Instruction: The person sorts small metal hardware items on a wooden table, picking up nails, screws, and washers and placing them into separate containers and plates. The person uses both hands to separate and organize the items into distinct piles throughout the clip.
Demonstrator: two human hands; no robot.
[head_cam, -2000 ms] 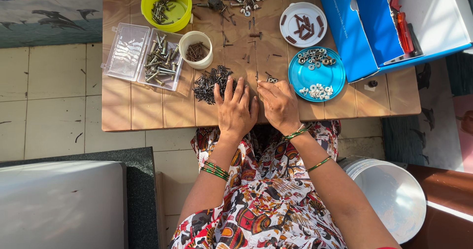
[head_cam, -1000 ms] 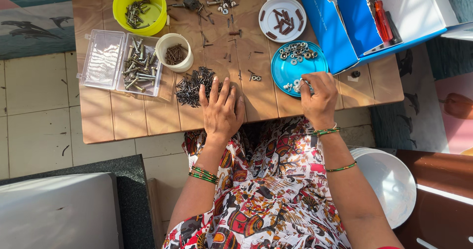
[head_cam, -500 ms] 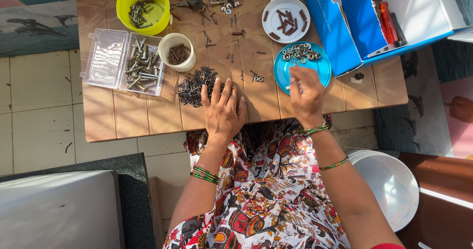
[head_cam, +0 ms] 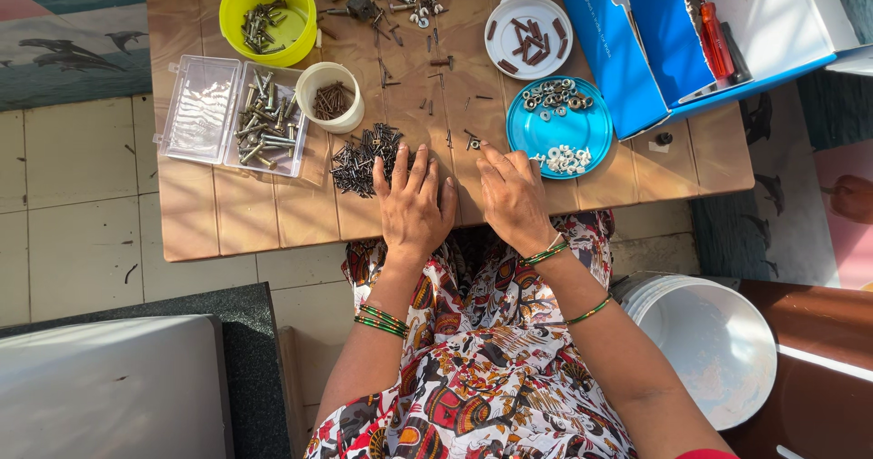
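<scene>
**Hands flat at the screw pile**

Here both hands lay palm-down on the wooden surface, side by side near its front edge. The left hand had its fingers spread and its fingertips touching the near edge of a loose pile of dark screws; its grip was open, closed on nothing. The right hand rested just beside it, fingers extended toward the blue plate, index tip close to a small loose fastener on the wood. Its grip was likewise open and empty as far as the view showed.

The blue plate carried washers in two clusters, darker rings at the far side, pale ones at the near rim. Beyond it sat a white plate with brown pieces. Left of the pile stood a white cup of small dark nails, a clear compartment box holding silver bolts, and a yellow bowl with mixed screws. A blue box lay open at the right. A white bucket stood on the floor by the right arm.
</scene>
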